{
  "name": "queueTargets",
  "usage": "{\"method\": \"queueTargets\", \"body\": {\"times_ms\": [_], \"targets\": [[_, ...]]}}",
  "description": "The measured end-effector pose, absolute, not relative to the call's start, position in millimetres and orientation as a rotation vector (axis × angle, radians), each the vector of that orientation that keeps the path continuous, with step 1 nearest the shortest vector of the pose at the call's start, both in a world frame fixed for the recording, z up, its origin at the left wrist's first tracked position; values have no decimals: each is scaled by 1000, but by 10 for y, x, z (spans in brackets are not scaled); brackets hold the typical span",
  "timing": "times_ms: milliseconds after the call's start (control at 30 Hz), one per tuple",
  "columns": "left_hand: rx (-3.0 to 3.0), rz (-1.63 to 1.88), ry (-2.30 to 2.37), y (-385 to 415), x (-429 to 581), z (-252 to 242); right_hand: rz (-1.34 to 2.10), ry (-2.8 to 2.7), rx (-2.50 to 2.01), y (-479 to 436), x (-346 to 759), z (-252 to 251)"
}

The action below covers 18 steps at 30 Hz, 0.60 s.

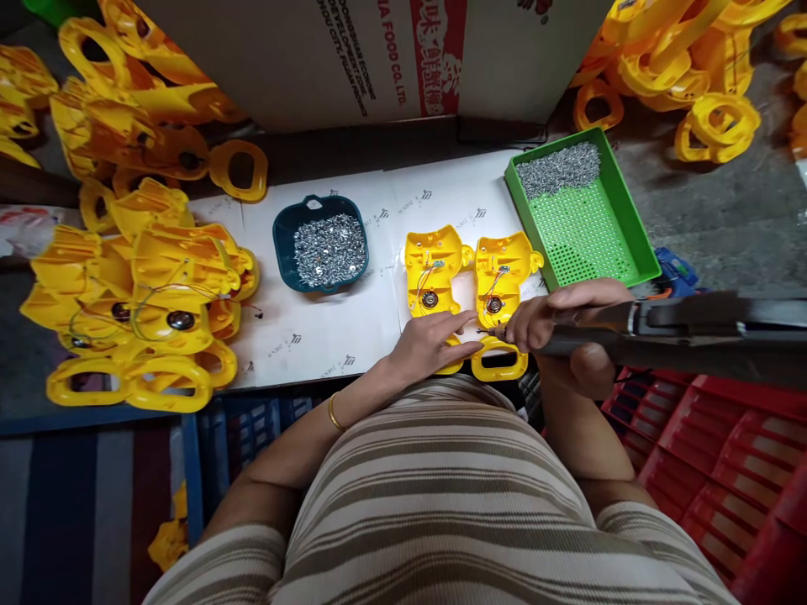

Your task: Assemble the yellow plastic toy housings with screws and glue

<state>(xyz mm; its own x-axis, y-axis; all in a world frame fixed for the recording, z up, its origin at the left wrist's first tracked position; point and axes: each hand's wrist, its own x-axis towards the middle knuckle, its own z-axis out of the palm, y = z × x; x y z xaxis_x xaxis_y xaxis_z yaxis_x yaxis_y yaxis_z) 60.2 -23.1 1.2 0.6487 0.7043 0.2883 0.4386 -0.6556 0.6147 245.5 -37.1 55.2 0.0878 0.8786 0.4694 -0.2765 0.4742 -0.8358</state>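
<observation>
Two yellow plastic shell halves lie side by side on the white sheet, hollow side up: a left shell (pixel 435 262) and a right shell (pixel 503 265). Each has a round speaker, thin wires and a small circuit board inside. My right hand (pixel 567 332) grips a dark electric screwdriver (pixel 681 336), its bit pointing left over the right shell near the loop handle. My left hand (pixel 429 344) rests across the lower part of the left shell, partly covering it, thumb and forefinger apart and stretched toward the bit. Whether a small screw sits at the fingertips I cannot make out.
A dark teal tray (pixel 277 252) of screws stands left of the shells. At right is a green basket (pixel 630 218) with screws heaped at its far end. Stacked yellow shells (pixel 164 277) crowd the left. A carton (pixel 315 50) stands behind; red crates (pixel 712 454) are at lower right.
</observation>
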Motion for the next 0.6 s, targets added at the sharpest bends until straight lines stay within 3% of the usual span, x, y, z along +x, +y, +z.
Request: {"method": "queueTargets", "body": {"times_ms": [100, 233, 433, 600], "targets": [[2520, 745, 926, -285, 621, 32, 808, -1185, -770, -350, 2579, 514], [2660, 543, 715, -389, 712, 38, 690, -1119, -898, -308, 2609, 459], [2689, 208, 526, -465, 822, -57, 795, -1127, -816, -247, 2517, 292], [2662, 123, 493, -448, 839, -114, 781, -1197, -782, -176, 2480, 188]]}}
